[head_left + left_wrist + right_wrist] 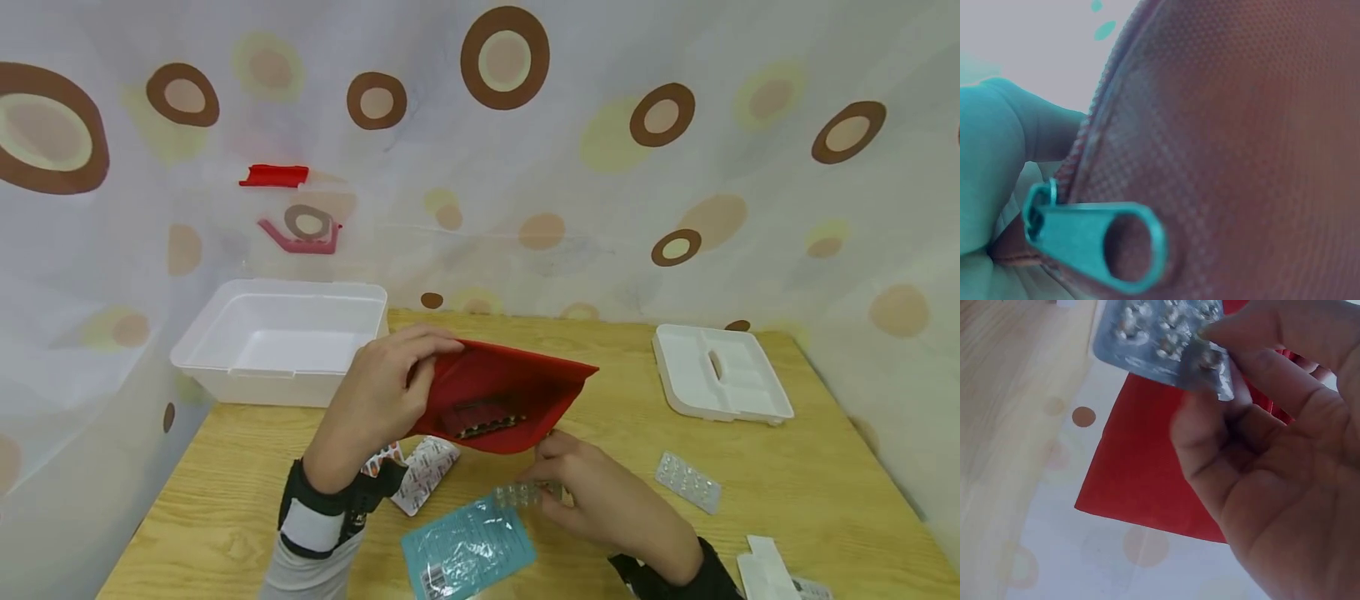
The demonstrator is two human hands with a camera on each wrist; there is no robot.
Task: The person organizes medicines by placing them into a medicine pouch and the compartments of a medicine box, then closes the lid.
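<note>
— Fingers (423, 343) first: how do they stand on your feed?
— I have the left hand (378, 387) bent round the left edge of the red pouch (491, 379), gripping it, and the right hand (600, 492) closed to a pinch on a clear blister strip (515, 495), just below the pouch's lower lip.
— Where's the pouch?
— Held up above the counter (825, 467), mouth gaping toward the head camera.
— What room is there round it?
— Below, a blue packet (468, 550) lies near the strip, and a silver pack (427, 475) lies past the pouch's lower left edge. To the right I see wood running past a loose blister pack (687, 482) to a white divided lid (682, 375). A white tub (277, 367) stands behind the left hand.
— Anything one view keeps to itself?
— Only the head view gives me the dark pack (487, 423) inside the pouch. The left wrist view adds a zipper pull (1075, 231) by the toothed edge; the right wrist view brings the strip's bubbles close, though one fingertip is blurred there.
</note>
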